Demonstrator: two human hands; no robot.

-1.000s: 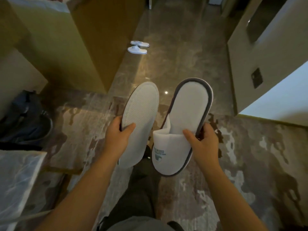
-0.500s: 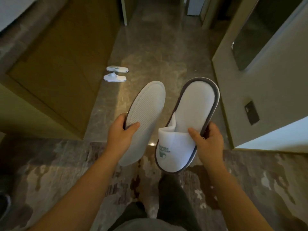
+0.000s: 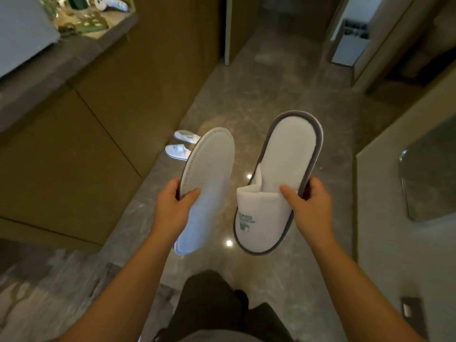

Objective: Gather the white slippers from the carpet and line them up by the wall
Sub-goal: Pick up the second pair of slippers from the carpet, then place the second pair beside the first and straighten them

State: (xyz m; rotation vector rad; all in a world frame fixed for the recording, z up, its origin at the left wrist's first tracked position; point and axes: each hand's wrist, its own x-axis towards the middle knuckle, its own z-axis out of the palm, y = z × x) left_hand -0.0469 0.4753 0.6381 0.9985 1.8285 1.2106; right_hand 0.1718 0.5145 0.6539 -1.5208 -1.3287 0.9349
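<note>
While the person stands at the edge of the mottled grey-brown carpet [image 3: 44,287], the glossy grey-brown marble floor [image 3: 271,99] runs ahead as a hallway. Tall olive-brown wooden cabinet fronts [image 3: 103,119] line the hallway's left side; a plain beige wall [image 3: 394,243] lines its right.

Both bare forearms reach forward over the floor, hands apart, each clamped on one slipper; the two held slippers do not touch.
- Left hand [image 3: 172,208]: thumb pressed on the ribbed sole, fingers behind, gripping a white flat slipper turned sole-up [image 3: 207,183]. Toe end points down toward the person, heel end up and away.
- Right hand [image 3: 311,208]: thumb inside the opening, fingers around the outer edge, holding a white terry slipper with a grey rim and a green printed logo [image 3: 276,193]. Its open side faces the camera, toe cap lowest.

Further on, a pair of white slippers [image 3: 181,146] lies side by side on the marble floor, just beside the cabinet base; the sole-up slipper's heel end overlaps it in view.

Logo lettering too small to read.
</note>
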